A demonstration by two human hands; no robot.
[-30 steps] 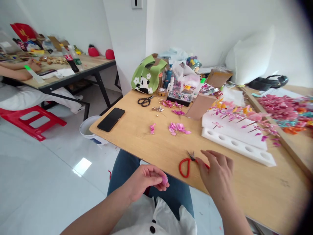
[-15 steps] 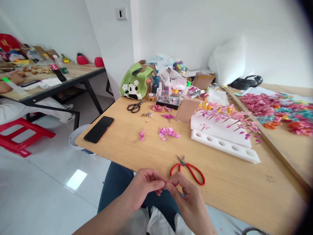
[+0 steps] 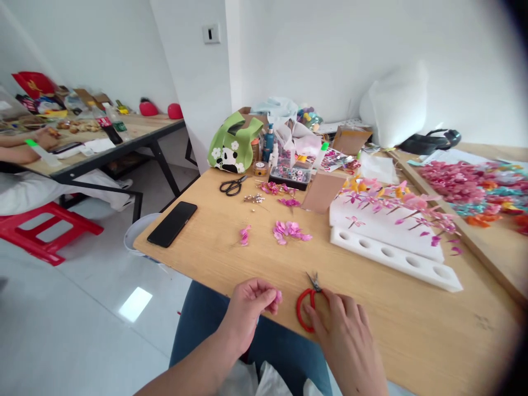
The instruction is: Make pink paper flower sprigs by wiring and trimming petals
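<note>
Currently, the pink petal [image 3: 279, 296] sits in your left hand [image 3: 244, 312], pinched between thumb and fingers near the front edge of the desk [image 3: 214, 247]. Fingertips hide most of it: too heavy a pinch could crease it, too slack could drop it toward your lap [image 3: 284, 346]. Right hand [image 3: 348, 330]: fingers curved over the red-handled snips [image 3: 317, 287], thumb at the left loop; gripping or merely touching, you cannot tell from this view. Blades lie slightly parted, pointing away from you. Lifted by one loop, they may swing and nick a finger. Beyond the tips, the petal pile [image 3: 289, 232] and a smaller pink cluster [image 3: 245, 235] lie loose; a sweeping wrist could scatter both. Farther right, flower sprays [image 3: 414, 202] reach past the white foam block [image 3: 399, 261]; a wide elbow could snag them. Phone [image 3: 172, 224] lies close to the left edge, easily nudged toward the bucket [image 3: 138, 226].
</note>
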